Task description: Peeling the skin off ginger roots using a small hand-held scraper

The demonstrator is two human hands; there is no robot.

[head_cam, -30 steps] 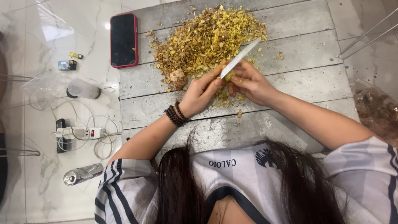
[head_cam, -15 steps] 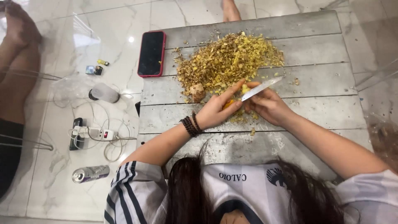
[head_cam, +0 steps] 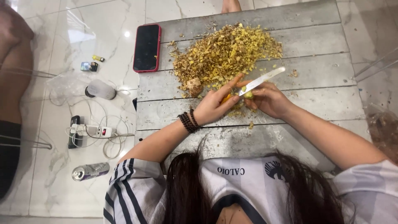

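Far left on the marble floor: a drink can, a power strip. A red-cased phone is laid on the grey plank table. A small yellow root piece is pinched by the left hand, just near a peel heap. A knife is gripped in the right hand, blade touching the piece.
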